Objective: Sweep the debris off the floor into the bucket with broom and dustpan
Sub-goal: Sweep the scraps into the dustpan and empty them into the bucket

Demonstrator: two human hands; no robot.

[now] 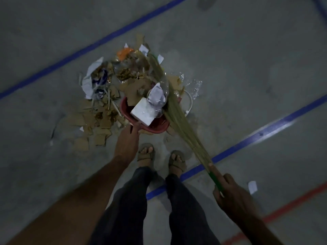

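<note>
At about ten o'clock from our feet the debris pile [113, 89] spreads over the floor [53, 41]: torn cardboard pieces [99, 124], crumpled white paper [90, 82] and something orange [123, 53] at its far edge. Our left hand [128, 138] reaches to twelve o'clock and grips the near rim of the red dustpan [152, 127], fingers curled over the edge; exactly how they lie is hard to tell in the dim light. The pan already carries a white block [143, 112], a cardboard scrap and a clear plastic container [157, 96] stuffed with paper. Just right of it the grass broom [177, 114] slants from the pile at twelve o'clock down to four o'clock, where our right hand [230, 193] is wrapped round its green handle [215, 180], index finger laid along the shaft. A white looped cord [189, 101] lies at one o'clock beside the pan, and a stray paper scrap [252, 186] at three o'clock. We cannot see the bucket.

We judge the loading step to be mid-way. To do it well we should press the pan's lip flat to the floor, draw the bristles toward us in short strokes, and lift the pan level, since the tall container could roll off.
</note>
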